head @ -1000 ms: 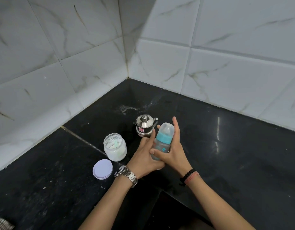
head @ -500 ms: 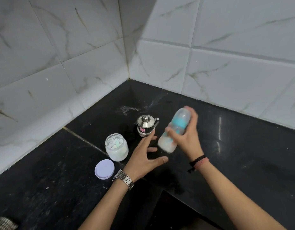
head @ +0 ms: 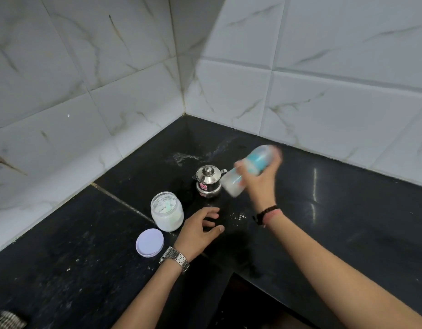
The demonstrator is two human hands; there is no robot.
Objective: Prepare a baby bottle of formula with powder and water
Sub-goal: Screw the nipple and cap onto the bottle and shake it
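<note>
My right hand (head: pixel 259 181) grips the baby bottle (head: pixel 249 169), which has a teal collar and a clear cap. The bottle is tilted, cap up to the right, and blurred by motion above the counter; milky white liquid shows in its lower end. My left hand (head: pixel 200 230) rests low over the black counter (head: pixel 347 222) with fingers spread and nothing in it. An open glass jar of white powder (head: pixel 166 211) stands just left of that hand. A small steel kettle with a lid (head: pixel 207 180) stands behind, beside the bottle's base.
The jar's pale round lid (head: pixel 149 242) lies flat on the counter at the front left. A few white powder specks (head: pixel 239 217) dot the counter between my hands. Marble-look tiled walls meet in a corner behind. The counter's front edge steps down near my forearms.
My left hand let go of the bottle and dropped toward the counter. My right hand lifted the bottle up and to the right, tilted it, and it now blurs with movement.
</note>
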